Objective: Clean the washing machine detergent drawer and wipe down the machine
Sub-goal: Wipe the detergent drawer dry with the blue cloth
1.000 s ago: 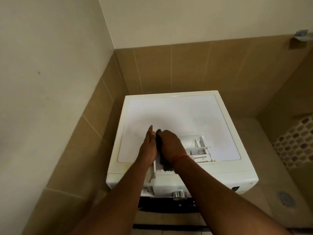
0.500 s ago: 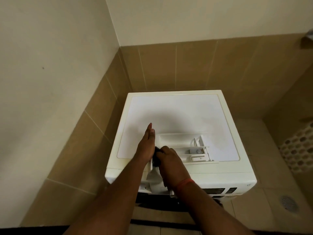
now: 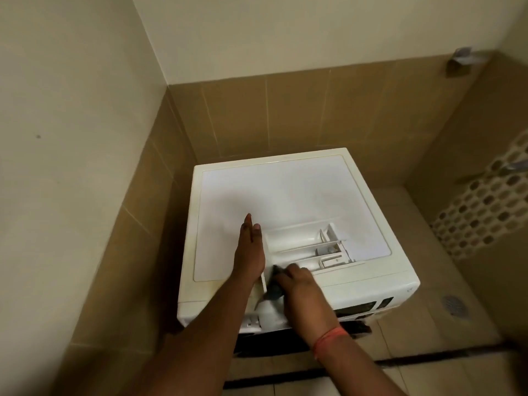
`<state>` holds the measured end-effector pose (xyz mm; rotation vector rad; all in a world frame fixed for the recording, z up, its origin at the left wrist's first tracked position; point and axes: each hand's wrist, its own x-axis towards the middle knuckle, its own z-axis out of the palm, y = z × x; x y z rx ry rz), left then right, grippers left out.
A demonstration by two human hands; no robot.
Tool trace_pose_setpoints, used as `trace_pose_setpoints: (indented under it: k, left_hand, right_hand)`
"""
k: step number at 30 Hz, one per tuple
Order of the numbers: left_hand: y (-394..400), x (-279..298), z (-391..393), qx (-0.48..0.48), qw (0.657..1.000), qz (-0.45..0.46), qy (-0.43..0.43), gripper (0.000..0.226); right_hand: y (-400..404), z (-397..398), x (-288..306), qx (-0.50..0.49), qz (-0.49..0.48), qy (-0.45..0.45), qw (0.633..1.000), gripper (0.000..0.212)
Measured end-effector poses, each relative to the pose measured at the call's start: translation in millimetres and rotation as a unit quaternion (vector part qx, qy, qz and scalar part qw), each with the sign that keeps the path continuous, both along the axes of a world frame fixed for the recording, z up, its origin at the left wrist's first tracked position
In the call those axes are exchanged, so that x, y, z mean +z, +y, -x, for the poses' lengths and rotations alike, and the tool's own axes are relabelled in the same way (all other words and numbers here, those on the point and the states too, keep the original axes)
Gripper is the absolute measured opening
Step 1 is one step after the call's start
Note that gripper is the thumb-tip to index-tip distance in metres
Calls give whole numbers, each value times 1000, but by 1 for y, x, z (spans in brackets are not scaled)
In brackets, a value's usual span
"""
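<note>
right hand [image 3: 297, 284] gripping dark cloth [image 3: 275, 287], moved to drawer [image 3: 308, 247] front, lower centre | left hand [image 3: 250, 252] flat, steadying | wiping continues

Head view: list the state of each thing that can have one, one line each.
Drawer: out of the machine, lying on its top, compartments face up.
Cloth: dark, bunched, gripped at the drawer's near end.
Left hand: fingers straight, flat beside the drawer.
Right hand: curled round the cloth.
Washing machine: drawer slot open in front.
</note>
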<state>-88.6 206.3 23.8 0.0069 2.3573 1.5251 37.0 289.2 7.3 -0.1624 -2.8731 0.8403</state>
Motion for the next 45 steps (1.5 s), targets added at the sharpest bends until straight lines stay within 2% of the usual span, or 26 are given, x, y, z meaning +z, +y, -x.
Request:
trace_pose_setpoints:
  k: [3,5,7,10,14,16,20,21,23,25,27,29,31,35,36,38,41,42,45]
  left_hand:
    - [-4,-5,5,-17,1000,-6,7,50]
    - [-7,-9,9,-28,999,-11,14,50]
    - [-8,-12,12,-37,999,-12,18,51]
    - [-5,-17,14,-29,999,-27,21,51]
    - [-1,-19,15,-19,999,-21,21,51]
    - [0,-19,14,-17,999,-25,22,51]
    - [2,-20,14,-18,999,-21,27,51]
    - [2,-21,14,-22,999,-17,23,51]
    - [2,-22,15,-26,999,-11,18,51]
    - [3,-23,15,-25,1000,-4,18,51]
    - [4,-23,13,-23,1000,2,19,51]
    - [5,-21,11,-17,1000,10,23,51]
    - [7,-19,10,-10,1000,7,24,51]
    - [7,-17,7,-9,999,-6,30,51]
    - [7,-16,7,-11,999,-6,29,51]
    - [6,-15,7,-12,1000,-9,19,51]
    - [7,-14,7,-9,1000,-6,4,51]
    - [7,-14,6,-6,1000,-9,-2,52]
    - [8,-13,3,1,1000,-17,-6,52]
  right_hand:
    - [-22,-8,-5,32,19,19,999,40]
    - [-8,-16,-12,-35,10,17,999,37]
    - [15,-24,-17,-162,42,13,986,41]
    - [32,-24,-18,-347,135,24,928,37]
    - [-3,-1,-21,-478,286,81,827,28]
    - [-30,3,-22,-493,343,99,793,24]
    - [-72,-2,-26,-445,430,63,783,17]
    - [-72,-3,-26,-441,458,68,769,16]
    - [-58,-1,-28,-470,504,99,718,15]
    - [-33,5,-29,-524,532,142,650,16]
    - [-8,10,-32,-550,544,168,611,19]
    - [1,12,-32,-550,542,158,615,19]
    - [-11,11,-31,-531,544,133,636,18]
    - [-60,-2,-34,-437,513,73,735,21]
    - [-63,-4,-35,-424,504,69,749,21]
    - [-53,-3,-36,-428,516,60,739,19]
    - [-27,4,-38,-485,557,68,671,16]
    - [-22,7,-38,-504,554,72,659,13]
    - [-29,9,-31,-501,530,48,682,12]
